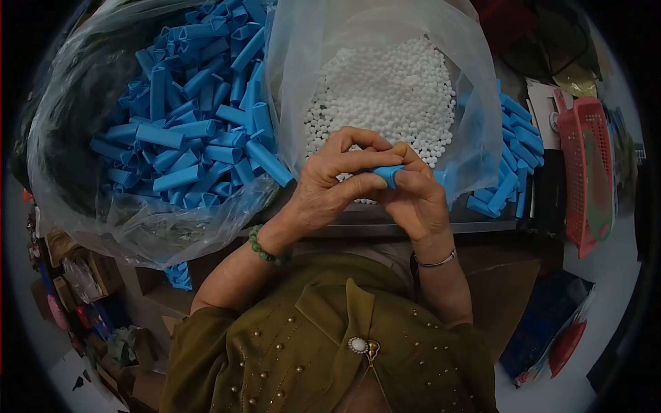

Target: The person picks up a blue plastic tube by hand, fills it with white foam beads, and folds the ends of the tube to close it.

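Observation:
In front of my body, both hands meet over a bag of small white balls (pixel 385 89). My left hand (pixel 337 172) has its thumb and fingers closed on a short blue plastic tube (pixel 387 176). My right hand (pixel 416 196) pinches the other end of that tube, thumb on top. Most of the tube is covered by fingers, so its ends do not show. Left of my hands, a clear bag (pixel 51 165) holds many similar blue tubes (pixel 200 117), folded with a triangular opening.
More blue tubes (pixel 509 158) lie piled right of the white-ball bag. Beyond them stands a pink plastic basket (pixel 584 172). The metal table edge (pixel 482 228) runs just in front of my body. Cardboard boxes (pixel 509 282) sit below, and a dark blue package (pixel 544 320) is at lower right.

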Tool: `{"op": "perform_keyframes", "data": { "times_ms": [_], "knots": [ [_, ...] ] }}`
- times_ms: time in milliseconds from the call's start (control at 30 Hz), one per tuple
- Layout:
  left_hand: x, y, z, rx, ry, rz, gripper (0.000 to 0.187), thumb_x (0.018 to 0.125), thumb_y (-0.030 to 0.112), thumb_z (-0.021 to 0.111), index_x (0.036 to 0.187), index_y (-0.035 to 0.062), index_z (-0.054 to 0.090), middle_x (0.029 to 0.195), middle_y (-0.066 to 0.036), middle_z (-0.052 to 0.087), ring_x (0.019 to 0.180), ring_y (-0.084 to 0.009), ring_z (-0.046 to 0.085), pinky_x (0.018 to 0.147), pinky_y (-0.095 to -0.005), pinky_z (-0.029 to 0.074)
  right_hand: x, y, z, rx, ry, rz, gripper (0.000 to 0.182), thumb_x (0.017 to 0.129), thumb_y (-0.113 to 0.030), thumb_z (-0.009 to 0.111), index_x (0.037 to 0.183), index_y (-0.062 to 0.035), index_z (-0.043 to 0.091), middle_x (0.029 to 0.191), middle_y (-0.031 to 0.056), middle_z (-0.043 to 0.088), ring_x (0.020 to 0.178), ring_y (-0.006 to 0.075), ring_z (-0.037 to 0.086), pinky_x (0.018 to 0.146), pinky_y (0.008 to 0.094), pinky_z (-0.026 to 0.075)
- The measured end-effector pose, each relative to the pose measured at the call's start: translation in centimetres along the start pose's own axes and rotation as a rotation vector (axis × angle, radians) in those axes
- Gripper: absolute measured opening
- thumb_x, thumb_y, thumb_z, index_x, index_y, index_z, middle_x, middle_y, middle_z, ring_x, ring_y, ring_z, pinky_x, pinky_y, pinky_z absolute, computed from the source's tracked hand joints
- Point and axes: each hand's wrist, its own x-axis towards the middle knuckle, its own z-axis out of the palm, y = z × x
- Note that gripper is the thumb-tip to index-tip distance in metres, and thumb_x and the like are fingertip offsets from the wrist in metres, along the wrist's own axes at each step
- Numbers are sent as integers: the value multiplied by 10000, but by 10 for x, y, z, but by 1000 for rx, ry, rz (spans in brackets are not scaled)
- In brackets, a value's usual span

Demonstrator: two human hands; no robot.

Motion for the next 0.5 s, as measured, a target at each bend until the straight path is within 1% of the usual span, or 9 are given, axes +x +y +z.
{"op": "perform_keyframes", "data": {
  "times_ms": [133, 200, 233, 300, 333, 367, 433, 467, 500],
  "knots": [
    [-2, 0, 5, 50, 39, 31, 296, 852, 60, 670, 1148, 49, 689, 1188, -103, 568, 1094, -204, 549, 902, -299, 479, -3, 1, 4, -78, -4, -45, 225, 873, -39, 572, 1094, -10, 538, 1091, 135, 596, 1017, 214, 604, 893, 383, 525],
    [-2, 0, 6, 243, 47, 142, 305, 848, 59, 668, 1153, 51, 684, 1204, -110, 568, 1106, -221, 553, 910, -308, 481, -3, 0, 7, -107, -6, -53, 232, 872, -34, 568, 1101, -3, 538, 1122, 150, 595, 1034, 219, 600, 903, 379, 520],
    [-3, 1, 6, 260, 61, 140, 305, 848, 59, 668, 1153, 51, 684, 1204, -110, 568, 1106, -221, 553, 910, -308, 481, -5, 0, 6, -139, 18, -65, 235, 873, -28, 557, 1105, 3, 539, 1147, 162, 589, 1046, 226, 597, 906, 376, 518],
    [-6, 5, 7, 295, 21, 123, 334, 833, 48, 672, 1167, 52, 673, 1229, -120, 560, 1118, -246, 554, 920, -324, 481, -10, -1, 13, -237, 47, -95, 246, 871, -12, 524, 1115, 13, 536, 1195, 195, 559, 1066, 243, 590, 902, 368, 513],
    [-6, 13, 6, 399, 27, 242, 359, 812, 24, 677, 1169, 61, 667, 1232, -131, 566, 1111, -262, 561, 915, -336, 483, -17, -2, 20, -346, 59, -197, 262, 867, -7, 513, 1127, 13, 531, 1208, 208, 545, 1034, 242, 601, 887, 366, 513],
    [-4, 25, -2, 414, 40, 239, 359, 812, 24, 677, 1169, 61, 667, 1232, -131, 566, 1111, -262, 561, 915, -336, 483, -24, -6, 25, -455, 77, -302, 277, 864, -1, 502, 1139, 14, 526, 1220, 221, 531, 1003, 241, 612, 871, 364, 514],
    [-8, 50, -27, 477, 233, 291, 362, 794, 18, 683, 1152, 74, 671, 1213, -140, 584, 1094, -271, 572, 899, -353, 488, -39, -37, 26, -644, -100, -680, 299, 857, -7, 510, 1155, 13, 523, 1232, 227, 515, 904, 241, 632, 836, 353, 515],
    [-9, 44, -52, 648, 349, 318, 365, 783, 27, 693, 1144, 72, 664, 1165, -129, 607, 1050, -263, 587, 853, -356, 496, -51, -57, 27, -789, 20, -887, 282, 881, -23, 514, 1160, 13, 529, 1239, 213, 522, 862, 222, 635, 812, 338, 520],
    [-10, 38, -74, 778, 425, 182, 373, 775, 34, 702, 1144, 66, 660, 1142, -126, 611, 1028, -262, 587, 831, -358, 499, -60, -77, 24, -930, 148, -1101, 265, 905, -38, 517, 1165, 12, 534, 1246, 200, 529, 821, 204, 639, 788, 324, 525]
  ]
}}
